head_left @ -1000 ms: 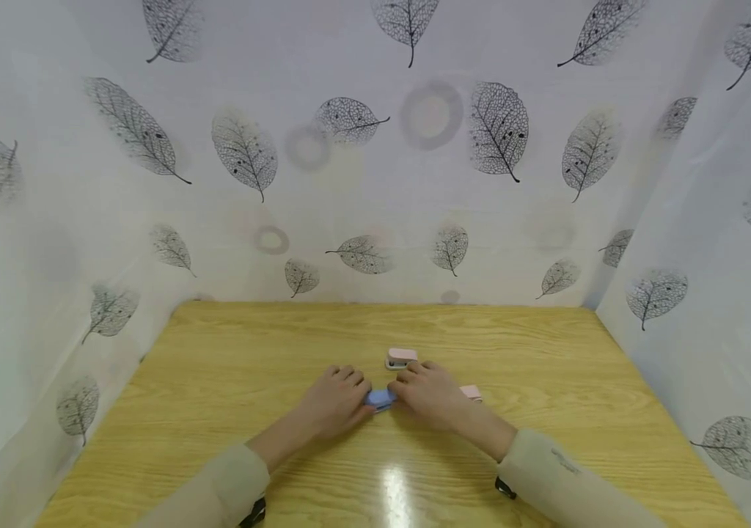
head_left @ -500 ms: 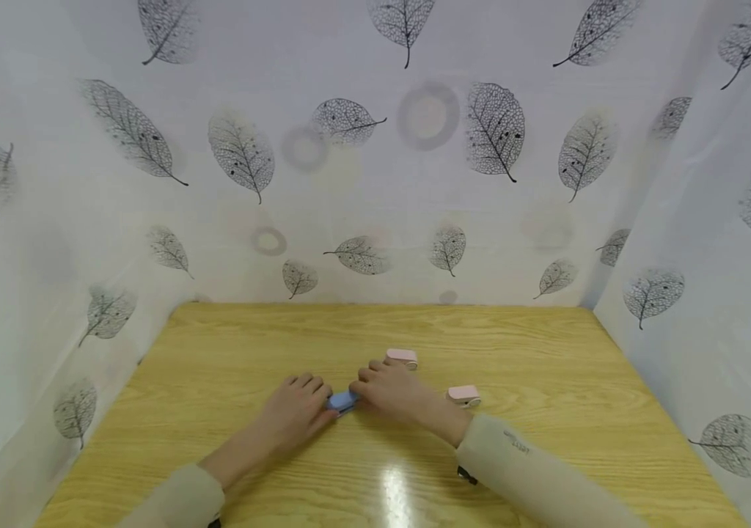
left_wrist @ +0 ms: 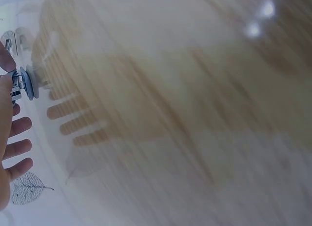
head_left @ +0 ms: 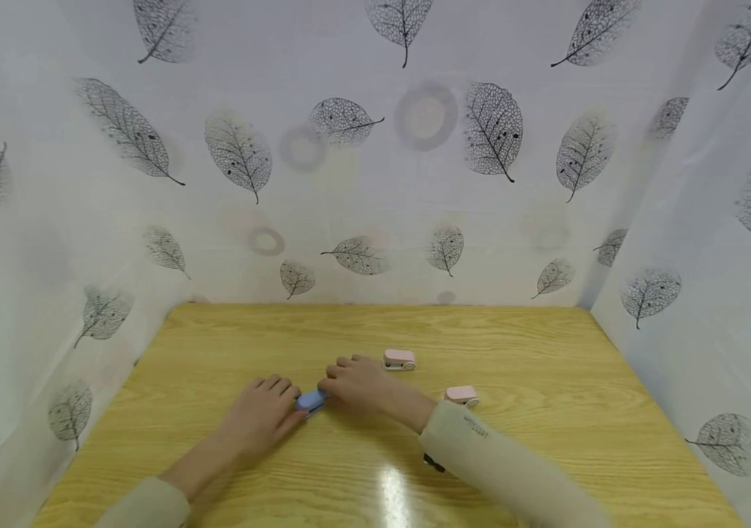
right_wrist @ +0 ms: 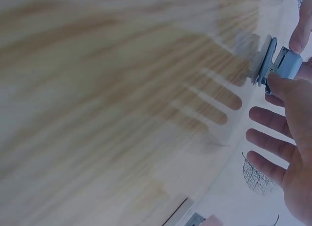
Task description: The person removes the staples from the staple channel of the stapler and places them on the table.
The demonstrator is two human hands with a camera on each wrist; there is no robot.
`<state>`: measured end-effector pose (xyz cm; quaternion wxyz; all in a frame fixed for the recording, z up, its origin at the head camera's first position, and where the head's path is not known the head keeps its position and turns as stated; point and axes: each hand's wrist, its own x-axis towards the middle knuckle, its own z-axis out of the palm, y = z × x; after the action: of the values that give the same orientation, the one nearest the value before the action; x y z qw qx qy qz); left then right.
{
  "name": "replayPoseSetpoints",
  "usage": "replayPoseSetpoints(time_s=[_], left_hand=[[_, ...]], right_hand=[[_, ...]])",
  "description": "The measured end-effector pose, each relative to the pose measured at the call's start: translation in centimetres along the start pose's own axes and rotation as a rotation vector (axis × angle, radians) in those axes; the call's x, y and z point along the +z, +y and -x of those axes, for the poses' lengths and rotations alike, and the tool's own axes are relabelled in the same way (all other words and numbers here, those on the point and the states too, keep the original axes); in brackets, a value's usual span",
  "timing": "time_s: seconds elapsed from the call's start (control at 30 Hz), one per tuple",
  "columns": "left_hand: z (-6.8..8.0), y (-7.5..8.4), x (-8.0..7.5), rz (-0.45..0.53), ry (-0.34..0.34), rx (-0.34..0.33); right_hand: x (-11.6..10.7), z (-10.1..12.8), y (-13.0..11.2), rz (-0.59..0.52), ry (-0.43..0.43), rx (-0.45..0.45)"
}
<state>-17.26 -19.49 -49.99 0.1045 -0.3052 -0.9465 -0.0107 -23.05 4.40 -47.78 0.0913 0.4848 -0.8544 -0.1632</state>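
Both hands are meeting low in the frame, left of centre, over a small blue stapler [head_left: 310, 401] lying on the wooden worktop [head_left: 547, 440]. The left hand [head_left: 258, 414] is coming in from the lower left and pinching the near end of the stapler between thumb and forefinger, its other fingers spread loosely over the wood. The right hand [head_left: 357, 383] is reaching across from the lower right and gripping the other end with its fingertips; the right wrist view is showing the thumb and forefinger nipping the blue stapler [right_wrist: 279, 65], the remaining fingers [right_wrist: 267, 120] fanned out straight. In the left wrist view only a sliver of the stapler [left_wrist: 23, 84] is showing at the left edge, beside the thumb.

Two pink staplers are sitting on the worktop apart from this: one [head_left: 399, 359] just to the right of the right hand's knuckles, toward the middle of the frame, and another [head_left: 461, 396] a little lower and further right, near the beige sleeve [head_left: 501, 469]. Leaf-printed white sheeting [head_left: 375, 161] is hanging round the worktop on three sides.
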Motion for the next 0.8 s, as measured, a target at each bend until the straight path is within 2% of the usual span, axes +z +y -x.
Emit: replayPoseSetpoints(time_s=[0.2,0.3,0.4,0.5,0.63,0.8], left_hand=[[0.7,-0.8,-0.3,-0.016,0.036,-0.013],[0.9,-1.0,-0.2,-0.015,0.045,-0.021],[1.0,-0.6,-0.3,0.027,0.038,-0.067],[1.4,0.0,-0.1,0.112,0.054,-0.160],[2.1,1.0,0.6,0.244,0.145,-0.279],[2.3,1.7,1.3,0.365,0.210,-0.357]], right_hand=[[-0.6,-1.4,-0.3,0.020,-0.035,-0.020],[-0.3,-1.8,-0.3,-0.012,-0.044,-0.005],[0.1,-1.8,-0.2,-0.129,-0.037,0.034],[0.7,-1.9,0.0,-0.297,-0.018,0.061],[1.2,-1.8,0.2,-0.532,0.017,0.071],[1.4,-1.8,0.1,-0.810,0.065,0.075]])
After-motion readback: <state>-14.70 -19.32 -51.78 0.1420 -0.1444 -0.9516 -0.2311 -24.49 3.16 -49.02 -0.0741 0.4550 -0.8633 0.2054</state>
